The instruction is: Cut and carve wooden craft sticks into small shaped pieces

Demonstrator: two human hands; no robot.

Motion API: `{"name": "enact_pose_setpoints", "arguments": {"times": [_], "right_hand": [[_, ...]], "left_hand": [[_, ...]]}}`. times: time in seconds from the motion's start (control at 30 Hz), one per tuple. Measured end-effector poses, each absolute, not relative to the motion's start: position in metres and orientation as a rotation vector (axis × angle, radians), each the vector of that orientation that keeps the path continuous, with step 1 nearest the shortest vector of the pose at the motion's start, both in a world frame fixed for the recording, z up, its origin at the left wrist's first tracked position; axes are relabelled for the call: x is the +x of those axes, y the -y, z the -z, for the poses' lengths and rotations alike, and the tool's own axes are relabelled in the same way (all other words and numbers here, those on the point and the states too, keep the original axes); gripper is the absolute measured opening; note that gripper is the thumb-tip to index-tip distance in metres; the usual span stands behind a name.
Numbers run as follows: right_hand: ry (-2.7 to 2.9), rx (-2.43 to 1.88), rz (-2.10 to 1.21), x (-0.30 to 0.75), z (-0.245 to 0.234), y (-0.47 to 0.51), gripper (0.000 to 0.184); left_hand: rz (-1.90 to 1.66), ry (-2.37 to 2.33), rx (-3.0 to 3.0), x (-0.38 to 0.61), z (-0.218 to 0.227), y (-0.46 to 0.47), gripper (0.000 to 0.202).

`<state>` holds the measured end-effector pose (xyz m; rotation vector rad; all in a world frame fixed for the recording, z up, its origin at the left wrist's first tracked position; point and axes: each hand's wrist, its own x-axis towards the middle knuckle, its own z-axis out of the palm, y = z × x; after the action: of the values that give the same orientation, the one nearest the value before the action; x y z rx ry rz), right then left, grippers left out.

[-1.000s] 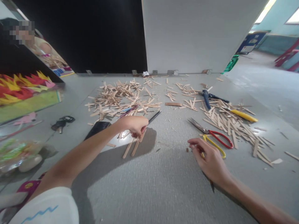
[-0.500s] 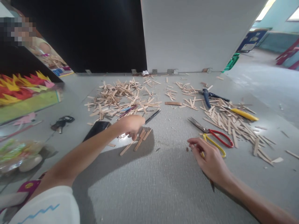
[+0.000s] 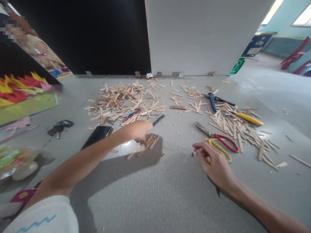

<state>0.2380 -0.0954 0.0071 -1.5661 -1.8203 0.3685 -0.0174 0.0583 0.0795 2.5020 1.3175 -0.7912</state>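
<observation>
My left hand [image 3: 139, 130] reaches over a small group of flat wooden sticks [image 3: 145, 148], its fingers bent down and drawn together at their upper ends. What the fingertips hold is hidden from me. A dark pen [image 3: 159, 119] lies just beyond this hand. My right hand [image 3: 213, 163] rests on the table with loosely bent fingers and nothing visible in them. It partly covers the yellow handle of scissors [image 3: 224, 142] with one red and one yellow handle. Under its wrist a thin brown pointed thing [image 3: 218, 191] sticks out.
A heap of wooden sticks [image 3: 121, 95] lies at the back left, another pile [image 3: 235, 126] at right with dark blue-handled pliers [image 3: 212, 102] and a yellow-handled tool [image 3: 249, 118]. A black case [image 3: 97, 136], keys [image 3: 59, 128] and upright black and white panels [image 3: 209, 35] surround the area.
My left hand has shifted slightly, and the small sticks beneath it have moved a little to the right. The right hand stays by the scissors. The view has turned slightly.
</observation>
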Motion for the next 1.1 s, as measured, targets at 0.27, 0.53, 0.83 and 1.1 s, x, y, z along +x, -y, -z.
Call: {"name": "enact_pose_setpoints", "arguments": {"times": [0.27,0.53,0.83,1.1], "right_hand": [[1.839,-1.563,-0.37,0.238,-0.006,0.096,0.017],[1.845,-1.564,-0.356,0.238,-0.007,0.095,0.018],[1.827,-1.568,-0.369,0.238,-0.006,0.096,0.017],[1.837,-1.569,-0.353,0.239,-0.006,0.094,0.017]], "left_hand": [[0.797,-1.264,2.543,-0.018,-0.079,-0.051,0.005],[0.873,-1.046,2.472,-0.017,-0.07,-0.05,0.025],[0.828,-1.08,2.503,-0.023,-0.065,-0.053,0.019],[0.771,-1.279,2.49,-0.032,-0.066,-0.073,0.016]]}}
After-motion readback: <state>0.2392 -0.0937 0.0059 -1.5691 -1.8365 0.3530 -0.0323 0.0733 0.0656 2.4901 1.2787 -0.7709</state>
